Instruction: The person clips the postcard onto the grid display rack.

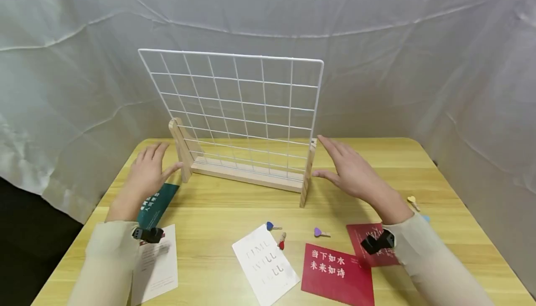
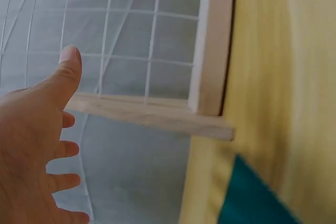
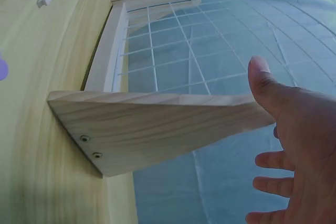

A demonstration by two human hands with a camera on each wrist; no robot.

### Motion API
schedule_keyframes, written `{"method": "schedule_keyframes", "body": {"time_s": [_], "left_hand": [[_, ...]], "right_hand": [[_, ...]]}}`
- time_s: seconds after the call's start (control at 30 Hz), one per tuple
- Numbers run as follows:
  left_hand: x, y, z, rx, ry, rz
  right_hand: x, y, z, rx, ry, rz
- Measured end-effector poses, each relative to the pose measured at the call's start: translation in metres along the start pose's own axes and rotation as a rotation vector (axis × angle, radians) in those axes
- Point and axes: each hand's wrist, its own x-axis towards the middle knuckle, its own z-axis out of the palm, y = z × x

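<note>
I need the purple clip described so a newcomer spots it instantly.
Find the rack on the table. In front of its right end, just beyond a red card, lies the purple clip. Its purple heart distinguishes it from the blue clip and red clip to its left.

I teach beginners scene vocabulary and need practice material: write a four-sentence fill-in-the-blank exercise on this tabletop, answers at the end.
1. The person's bare left hand and bare right hand are holding ____.
2. The teal rectangular paper card lies nearer the person's ____ hand.
3. The pale stand under the white wire grid panel is made of ____.
4. The small purple-topped clip has a top shaped like a ____.

Missing words: nothing; left; wood; heart.
</note>
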Motion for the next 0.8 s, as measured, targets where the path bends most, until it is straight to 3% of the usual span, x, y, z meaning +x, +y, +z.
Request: {"method": "schedule_keyframes", "body": {"time_s": [0.17, 0.43, 0.63, 0.8], "left_hand": [[0.015, -0.005, -0.015, 0.000, 0.011, -0.002], [0.038, -0.010, -0.033, -0.043, -0.039, -0.016], [0.049, -0.013, -0.036, -0.069, -0.072, 0.001], [0.054, -0.014, -0.034, -0.077, -0.098, 0.021]], "right_hand": [[0.006, -0.008, -0.004, -0.016, 0.003, 0.014], [0.014, -0.019, -0.005, -0.067, 0.015, 0.003], [0.019, -0.026, -0.003, -0.114, 0.057, -0.008], [0.020, -0.030, 0.001, -0.184, 0.151, -0.047]]}}
